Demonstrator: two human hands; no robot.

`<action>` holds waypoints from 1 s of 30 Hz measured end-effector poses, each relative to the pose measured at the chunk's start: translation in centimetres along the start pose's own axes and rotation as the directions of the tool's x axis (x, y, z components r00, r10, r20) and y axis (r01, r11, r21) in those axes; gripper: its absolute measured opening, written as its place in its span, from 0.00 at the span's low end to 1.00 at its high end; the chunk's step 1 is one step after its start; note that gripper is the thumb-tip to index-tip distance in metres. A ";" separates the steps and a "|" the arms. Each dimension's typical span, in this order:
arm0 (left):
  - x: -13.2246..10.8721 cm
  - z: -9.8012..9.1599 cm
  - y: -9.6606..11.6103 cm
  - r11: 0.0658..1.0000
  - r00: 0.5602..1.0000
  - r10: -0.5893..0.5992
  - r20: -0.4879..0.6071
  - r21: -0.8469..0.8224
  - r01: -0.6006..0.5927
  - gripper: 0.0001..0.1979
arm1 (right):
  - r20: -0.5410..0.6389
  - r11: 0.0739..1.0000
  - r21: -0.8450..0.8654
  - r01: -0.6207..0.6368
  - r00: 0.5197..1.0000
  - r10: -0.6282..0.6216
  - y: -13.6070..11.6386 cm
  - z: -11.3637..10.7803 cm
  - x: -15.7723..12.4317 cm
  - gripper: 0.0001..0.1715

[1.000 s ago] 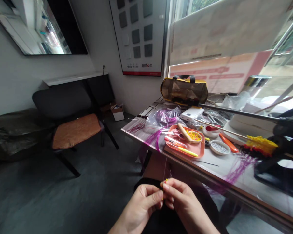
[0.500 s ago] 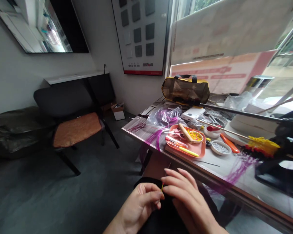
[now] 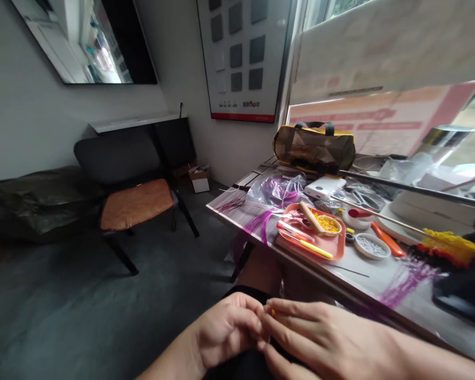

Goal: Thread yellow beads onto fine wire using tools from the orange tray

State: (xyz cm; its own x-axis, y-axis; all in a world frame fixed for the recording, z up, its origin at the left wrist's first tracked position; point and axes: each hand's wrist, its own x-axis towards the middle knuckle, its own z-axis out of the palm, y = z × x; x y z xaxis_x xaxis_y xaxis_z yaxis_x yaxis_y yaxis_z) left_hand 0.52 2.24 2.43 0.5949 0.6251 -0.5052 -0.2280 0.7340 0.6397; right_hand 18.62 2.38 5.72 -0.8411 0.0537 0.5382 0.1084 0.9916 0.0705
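Observation:
Above my lap, my left hand [image 3: 227, 332] is closed, thumb and forefinger pinched together. My right hand [image 3: 316, 332] meets it from the right, its fingers bent and pressed together at the tips. Between the fingertips shows a small yellow-orange piece [image 3: 273, 312], thin and mostly hidden, so its kind is unclear. On the table ahead, an orange tray [image 3: 336, 248] carries a small bowl of yellow and orange bits [image 3: 328, 224], a yellow pen-like tool [image 3: 316, 249] and scissors. To its right stands a white dish of small pale beads [image 3: 372, 246].
Purple strands [image 3: 409, 282] hang over the table's [image 3: 380, 279] front edge. Behind the tray lie a clear plastic bag [image 3: 261, 195], a white device [image 3: 324, 187] and a mesh bag [image 3: 314, 148]. A thin rod [image 3: 383, 215] ends at a yellow bundle [image 3: 451, 245]. A chair [image 3: 136, 206] stands left.
My right hand has swung lower and flatter, its forearm now reaching in from the right, and its fingertips have closed in on my left hand's. The yellow piece shows less. The view has shifted left.

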 end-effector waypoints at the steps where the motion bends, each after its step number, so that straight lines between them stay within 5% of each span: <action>1: 0.0 0.1 0.0 1.000 0.999 -0.024 0.022 0.003 0.024 0.08 | 0.002 0.998 0.009 0.060 0.998 -0.060 0.3 0.0 0.0 0.15; 8: 0.4 -0.3 0.0 1.000 1.000 -0.018 -0.012 0.005 0.018 0.07 | -0.119 0.994 0.033 0.106 0.988 -0.102 1.2 0.8 0.4 0.23; 12: 0.4 -0.4 0.4 0.994 0.993 0.074 -0.092 0.084 -0.066 0.05 | -0.089 0.971 0.176 -0.162 0.980 0.180 0.8 1.5 0.3 0.27; 14: 0.3 -0.3 0.8 0.980 0.980 0.150 -0.131 0.153 -0.129 0.02 | -0.028 0.878 0.303 -0.371 0.917 0.397 0.7 2.0 0.2 0.24; 17: 0.1 0.1 1.3 0.943 0.953 0.248 -0.175 0.268 -0.196 0.02 | 0.120 0.616 0.458 -0.640 0.732 0.671 0.7 2.5 0.3 0.15; 20: 0.0 0.4 1.6 0.906 0.936 0.298 -0.188 0.364 -0.216 0.02 | 0.274 0.371 0.547 -0.751 0.579 0.768 0.8 2.5 0.6 0.09; 30: 0.5 0.0 1.7 0.847 0.932 0.321 -0.169 0.492 -0.202 0.02 | 0.363 0.115 0.684 -0.720 0.473 0.803 1.3 3.0 0.6 0.10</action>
State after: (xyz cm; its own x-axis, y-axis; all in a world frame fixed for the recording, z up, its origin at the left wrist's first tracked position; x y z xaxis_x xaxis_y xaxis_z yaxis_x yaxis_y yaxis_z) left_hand 0.49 3.81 3.27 0.3513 0.8629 -0.3634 0.0656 0.3645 0.9289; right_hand 16.68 4.10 3.60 -0.5035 0.8640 0.0063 0.2556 0.1559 -0.9541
